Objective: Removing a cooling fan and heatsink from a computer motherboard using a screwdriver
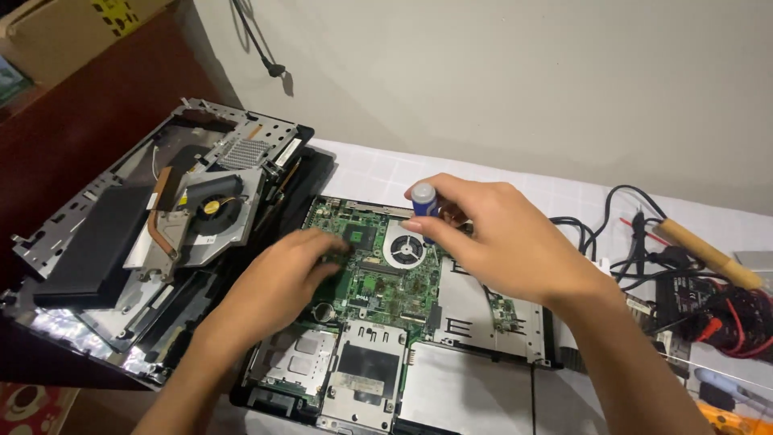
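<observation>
An opened laptop base (451, 379) lies in front of me with its green circuit board (378, 274) and a round fan (405, 247) exposed. My left hand (278, 282) rests on the board's left side, its fingertips pressed near a dark square chip (359, 234). My right hand (491, 238) hovers over the board's upper right and grips a screwdriver by its blue handle with a white cap (423, 200). The screwdriver's shaft and tip are hidden behind my fingers.
A removed laptop shell (153, 242) with a copper heat pipe and a small fan (213, 208) lies at the left, over the table edge. Tangled black and red cables (692, 282) and a wooden-handled tool (708, 254) sit at the right. A wall stands behind.
</observation>
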